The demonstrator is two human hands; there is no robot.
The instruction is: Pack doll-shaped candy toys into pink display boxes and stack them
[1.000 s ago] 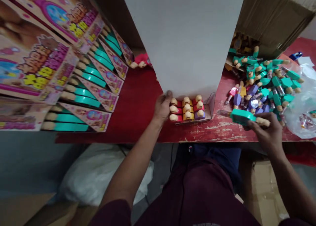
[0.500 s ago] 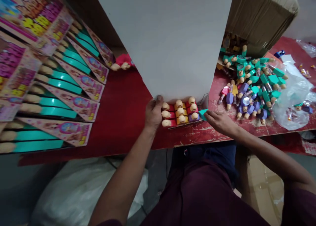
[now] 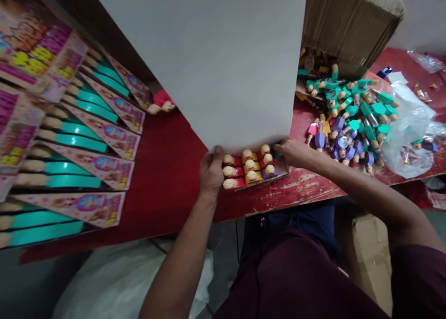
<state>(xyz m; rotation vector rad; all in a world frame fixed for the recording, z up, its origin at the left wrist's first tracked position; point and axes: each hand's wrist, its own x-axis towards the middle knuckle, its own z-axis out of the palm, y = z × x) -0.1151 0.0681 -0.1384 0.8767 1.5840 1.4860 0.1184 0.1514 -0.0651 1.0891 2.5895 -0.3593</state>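
A display box with a tall plain white back panel [image 3: 223,68] stands at the table edge. Its low tray [image 3: 284,174] holds rows of small toys with beige animal-like heads: red toys [image 3: 239,171] at the left, yellow toys [image 3: 258,175] in the middle, then red ones and a purple toy [image 3: 272,172]. My left hand [image 3: 211,172] grips the box's left end, thumb against the panel. My right hand [image 3: 294,152] is closed at the tray's right end on a teal toy [image 3: 278,155], mostly hidden by the fingers and tray.
Printed display boxes [image 3: 101,210] filled with teal toys stand at the left. A loose pile of teal toys [image 3: 378,109] and purple toys [image 3: 348,147] lies at the right, beside a clear plastic bag [image 3: 400,159] and a cardboard box [image 3: 348,26]. The red table [image 3: 167,170] has worn paint.
My right hand has moved left and slightly up, carrying the teal toy from beside the tray into its right end. My left hand keeps its grip on the box.
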